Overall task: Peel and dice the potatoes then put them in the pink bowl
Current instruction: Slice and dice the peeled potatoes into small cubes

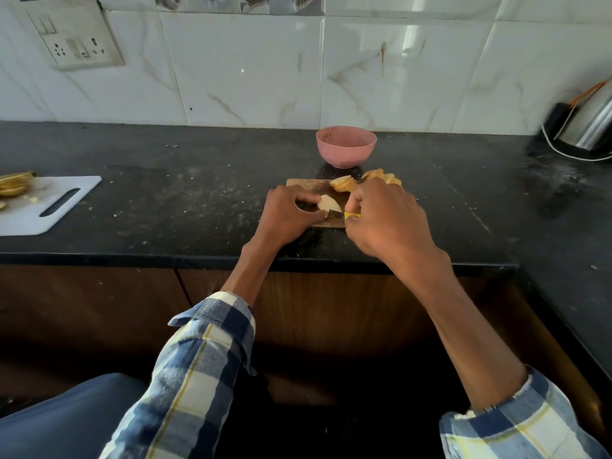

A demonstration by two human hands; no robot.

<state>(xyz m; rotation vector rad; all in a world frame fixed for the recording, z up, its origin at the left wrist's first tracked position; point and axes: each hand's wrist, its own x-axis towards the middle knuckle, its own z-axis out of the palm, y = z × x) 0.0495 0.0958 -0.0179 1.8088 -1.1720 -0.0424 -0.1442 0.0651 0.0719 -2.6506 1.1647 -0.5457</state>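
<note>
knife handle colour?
Yellow. A short stretch of the knife handle shows beside the right hand in the head view.

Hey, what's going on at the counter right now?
A person is cutting potato on a small wooden cutting board. The left hand holds a peeled potato piece down while the right hand grips a yellow-handled knife. Peels lie at the board's far edge, before the pink bowl.

Matt pink bowl (pixel 346 146), wooden board (pixel 309 187), glossy marbled tiles (pixel 251 71).

dim, glare on wall tiles (pixel 410 31), edges warped and blurred.
</note>
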